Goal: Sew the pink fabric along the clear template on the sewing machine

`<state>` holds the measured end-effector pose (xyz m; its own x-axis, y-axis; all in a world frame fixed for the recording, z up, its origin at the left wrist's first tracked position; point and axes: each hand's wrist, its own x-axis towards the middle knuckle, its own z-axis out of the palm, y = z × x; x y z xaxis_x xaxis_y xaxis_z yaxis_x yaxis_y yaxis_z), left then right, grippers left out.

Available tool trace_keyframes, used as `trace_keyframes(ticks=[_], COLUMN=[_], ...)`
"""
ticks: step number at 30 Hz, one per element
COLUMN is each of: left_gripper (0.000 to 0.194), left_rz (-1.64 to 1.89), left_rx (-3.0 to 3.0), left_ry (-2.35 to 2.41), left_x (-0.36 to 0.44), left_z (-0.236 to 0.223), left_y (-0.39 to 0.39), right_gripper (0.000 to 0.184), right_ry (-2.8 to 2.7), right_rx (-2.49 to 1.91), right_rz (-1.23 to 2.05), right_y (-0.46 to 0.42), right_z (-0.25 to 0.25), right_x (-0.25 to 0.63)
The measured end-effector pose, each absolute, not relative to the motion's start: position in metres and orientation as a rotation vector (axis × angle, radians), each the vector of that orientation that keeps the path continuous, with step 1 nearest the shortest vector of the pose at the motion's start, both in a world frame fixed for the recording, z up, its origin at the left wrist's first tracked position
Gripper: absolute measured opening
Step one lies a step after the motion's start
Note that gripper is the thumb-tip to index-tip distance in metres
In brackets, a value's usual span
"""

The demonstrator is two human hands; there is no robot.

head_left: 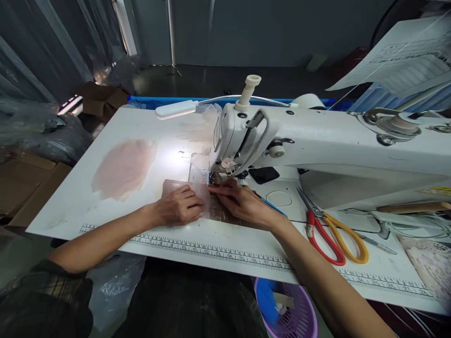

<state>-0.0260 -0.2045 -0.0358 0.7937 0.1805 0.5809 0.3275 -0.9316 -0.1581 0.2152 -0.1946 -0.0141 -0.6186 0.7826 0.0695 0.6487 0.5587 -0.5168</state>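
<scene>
A thin, sheer brownish-pink fabric (224, 213) lies on the sewing machine table, just in front of the presser foot (215, 178). My left hand (181, 206) rests on the fabric's left part, its fingers bent and held together against it. Close to the foot, my right hand (243, 199) has its fingers together at the fabric's edge, the index finger pointing left toward the needle area. Parts of the fabric are hidden under both hands. The white sewing machine (317, 141) stands behind them, with its lamp (176, 110) at the left.
Round pink sheer pieces (123, 169) lie at the left. Scissors (334, 230) with red and yellow handles lie right of my right hand, near a dark phone-like object (263, 175). A ruler tape (211, 252) runs along the front edge, above a purple basket (303, 312).
</scene>
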Motion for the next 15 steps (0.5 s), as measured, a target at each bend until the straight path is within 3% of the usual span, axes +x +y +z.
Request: trace_keyframes(ticks=[6, 15], left_gripper=[0.019, 0.022], left_rz=[-0.823, -0.806], left_rx=[-2.735, -2.731], left_ry=[-0.387, -0.387], left_x=[-0.026, -0.025], left_z=[-0.037, -0.04], left_y=[-0.205, -0.205], right_gripper=[0.04, 0.036], right_ry=[-2.589, -2.515], right_rx=[-1.153, -0.95], right_rz=[0.424, 0.373], right_y=[-0.194, -0.213], right_z=[-0.031, -0.037], right_x=[0.214, 0.219])
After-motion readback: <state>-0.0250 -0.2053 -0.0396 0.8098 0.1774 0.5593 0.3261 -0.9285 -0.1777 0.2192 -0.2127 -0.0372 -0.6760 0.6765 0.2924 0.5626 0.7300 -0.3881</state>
